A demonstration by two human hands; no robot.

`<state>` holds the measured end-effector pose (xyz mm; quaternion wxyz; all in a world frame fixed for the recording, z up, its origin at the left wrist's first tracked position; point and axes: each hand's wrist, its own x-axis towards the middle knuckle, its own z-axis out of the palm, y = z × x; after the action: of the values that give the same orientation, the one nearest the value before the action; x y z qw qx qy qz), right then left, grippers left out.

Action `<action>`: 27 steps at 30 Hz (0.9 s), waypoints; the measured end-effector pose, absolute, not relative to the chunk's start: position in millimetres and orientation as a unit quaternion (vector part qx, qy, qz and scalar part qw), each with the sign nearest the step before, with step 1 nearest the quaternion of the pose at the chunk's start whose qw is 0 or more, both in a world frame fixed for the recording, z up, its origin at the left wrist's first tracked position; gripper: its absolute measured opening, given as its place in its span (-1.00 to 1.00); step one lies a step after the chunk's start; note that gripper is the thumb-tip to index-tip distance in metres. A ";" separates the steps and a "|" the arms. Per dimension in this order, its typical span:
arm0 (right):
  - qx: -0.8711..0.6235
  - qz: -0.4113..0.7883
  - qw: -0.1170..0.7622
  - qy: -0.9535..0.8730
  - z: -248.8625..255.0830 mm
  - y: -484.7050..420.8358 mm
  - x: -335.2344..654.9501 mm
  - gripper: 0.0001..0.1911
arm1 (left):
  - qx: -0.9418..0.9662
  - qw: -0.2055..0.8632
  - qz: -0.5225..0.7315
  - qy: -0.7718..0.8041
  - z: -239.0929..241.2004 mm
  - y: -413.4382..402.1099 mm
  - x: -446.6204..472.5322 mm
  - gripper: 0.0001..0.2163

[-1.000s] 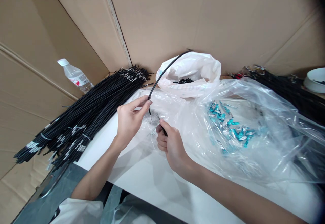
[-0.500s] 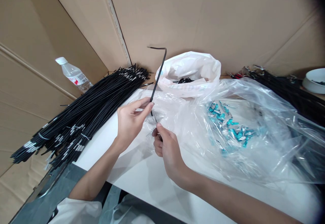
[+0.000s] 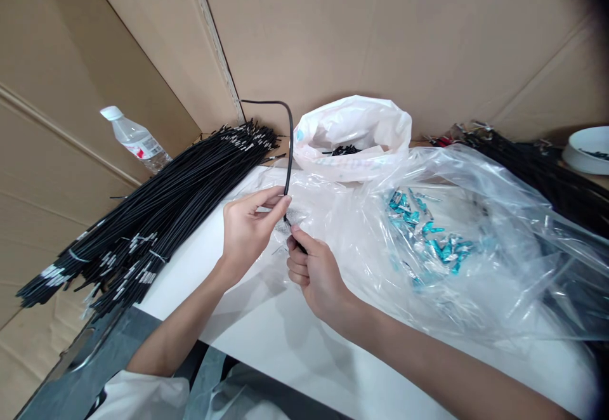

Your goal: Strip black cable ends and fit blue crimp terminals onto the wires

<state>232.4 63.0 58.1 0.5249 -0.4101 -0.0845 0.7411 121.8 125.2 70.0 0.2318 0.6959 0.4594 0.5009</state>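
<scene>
My left hand [image 3: 247,229] pinches a thin black cable [image 3: 288,147] between thumb and fingertips near its lower end. The cable rises from the pinch and bends over to the left at the top. My right hand [image 3: 314,271] is closed just below, thumb and forefinger gripping a small dark piece at the cable's lower tip; what it is I cannot make out. Both hands hover over a crumpled clear plastic bag [image 3: 476,280] on the white table [image 3: 266,337].
A large pile of black cables [image 3: 157,210] lies at the left beside a water bottle [image 3: 136,141]. A white bag [image 3: 352,134] with black parts sits behind. Teal connectors [image 3: 428,236] show inside the clear bag. More black cables [image 3: 537,166], a white bowl [image 3: 587,150], cardboard walls [image 3: 380,33].
The cable's free upper end has swung from the right over to the left and now droops leftward. My right hand has closed up against the left fingertips.
</scene>
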 end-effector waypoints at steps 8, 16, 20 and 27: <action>-0.388 0.757 0.525 -0.002 58.4 63.7 232.0 -0.57 | 0.684 0.242 0.499 0.473 67.3 127.3 123.8 -0.80; -0.376 0.767 0.519 0.022 54.4 66.8 234.1 -0.60 | 0.674 0.252 0.510 0.472 66.3 131.8 121.8 -0.78; -0.383 0.753 0.535 0.005 55.2 65.6 235.1 -0.63 | 0.664 0.260 0.520 0.470 65.5 135.4 119.5 -0.75; -0.445 0.674 0.573 -0.139 60.3 63.7 235.2 -0.73 | 0.632 0.331 0.539 0.447 72.1 138.0 115.9 -0.70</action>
<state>235.2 63.7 60.3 0.5732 -0.4455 -0.1389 0.6736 115.9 138.0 72.1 0.3312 0.6322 0.4473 0.5391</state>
